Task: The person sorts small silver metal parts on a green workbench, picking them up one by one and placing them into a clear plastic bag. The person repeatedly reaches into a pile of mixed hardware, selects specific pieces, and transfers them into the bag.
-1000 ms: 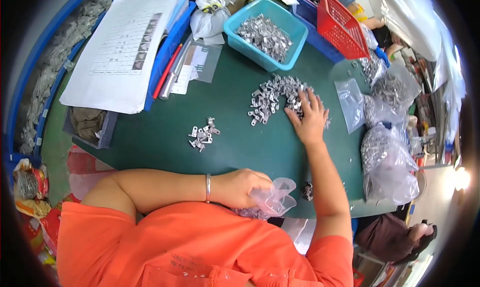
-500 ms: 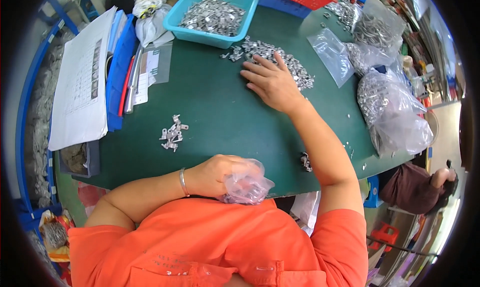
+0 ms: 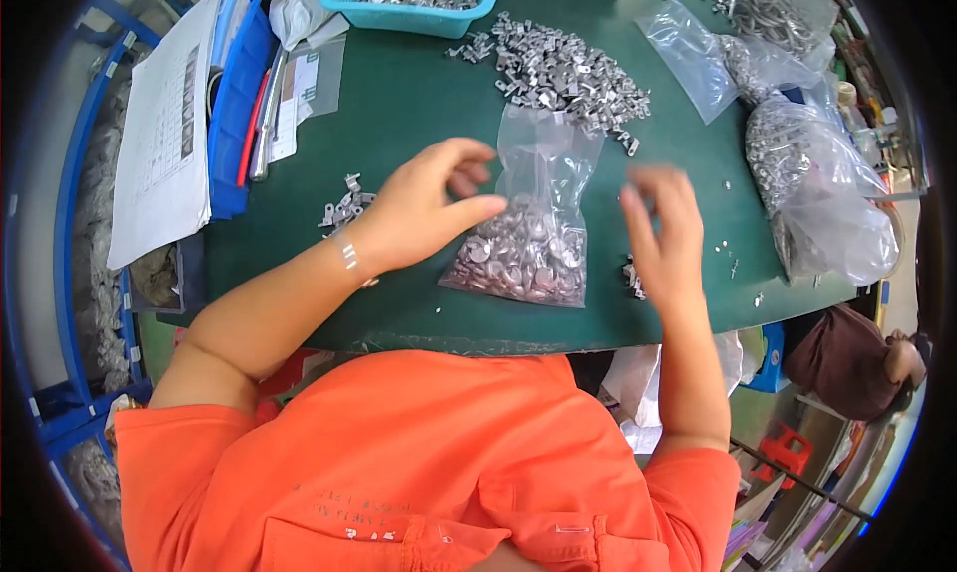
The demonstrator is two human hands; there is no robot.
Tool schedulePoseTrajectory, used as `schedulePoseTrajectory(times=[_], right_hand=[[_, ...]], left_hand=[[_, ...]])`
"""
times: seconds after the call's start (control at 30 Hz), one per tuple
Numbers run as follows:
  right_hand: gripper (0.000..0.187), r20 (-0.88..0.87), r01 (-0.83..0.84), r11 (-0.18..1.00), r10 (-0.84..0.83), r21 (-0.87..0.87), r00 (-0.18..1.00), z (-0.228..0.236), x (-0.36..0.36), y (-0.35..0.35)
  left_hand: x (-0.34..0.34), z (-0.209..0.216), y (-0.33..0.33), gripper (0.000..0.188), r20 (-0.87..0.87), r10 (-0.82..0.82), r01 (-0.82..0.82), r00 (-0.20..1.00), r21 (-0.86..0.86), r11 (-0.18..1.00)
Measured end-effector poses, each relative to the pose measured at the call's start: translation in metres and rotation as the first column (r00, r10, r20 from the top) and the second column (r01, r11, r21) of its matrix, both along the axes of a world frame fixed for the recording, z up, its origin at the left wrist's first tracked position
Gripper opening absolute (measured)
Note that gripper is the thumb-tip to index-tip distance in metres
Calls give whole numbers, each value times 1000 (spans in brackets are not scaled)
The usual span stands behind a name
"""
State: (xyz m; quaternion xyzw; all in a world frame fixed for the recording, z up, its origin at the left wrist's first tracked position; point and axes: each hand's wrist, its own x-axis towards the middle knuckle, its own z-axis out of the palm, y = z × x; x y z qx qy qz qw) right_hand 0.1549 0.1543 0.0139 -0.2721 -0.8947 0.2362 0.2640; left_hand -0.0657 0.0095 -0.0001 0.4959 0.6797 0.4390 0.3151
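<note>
A clear plastic bag [image 3: 518,263] lies on the green table, its lower part full of small round metal discs and its mouth toward the far side. To its left hovers my left hand [image 3: 429,205], thumb and fingers apart, holding nothing. On the bag's right, my right hand [image 3: 666,231] is open too, its fingertips smeared by motion. A heap of small metal clips [image 3: 568,69] spreads just beyond the bag's mouth. Partly behind my left wrist sits a small pile of clips [image 3: 344,205]. A few dark metal pieces [image 3: 632,278] lie beside my right wrist.
A turquoise basin [image 3: 409,19] of metal parts stands at the far side. Filled plastic bags [image 3: 788,173] line the right edge, near a flat bag [image 3: 688,59]. Blue file trays [image 3: 234,114] with papers stand at left. A person in dark clothing [image 3: 837,363] is at far right.
The bag in my left hand now lies on the table, let go. My right hand has come back from the clip heap to the bag's right side. The view has shifted.
</note>
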Motion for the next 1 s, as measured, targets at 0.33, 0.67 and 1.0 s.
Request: schedulePoseTrajectory(times=[0.33, 0.67, 1.0], right_hand=[[16, 176, 61, 981, -94, 187, 980, -30, 31, -84], [16, -338, -44, 857, -155, -514, 928, 25, 31, -90], [29, -252, -341, 940, 328, -8, 910, -7, 11, -62]], left_hand=[[11, -1, -49, 17, -406, -307, 284, 861, -119, 951], [9, 59, -63, 18, 362, -285, 315, 887, -26, 949], [17, 66, -68, 16, 534, -334, 248, 777, 228, 942]])
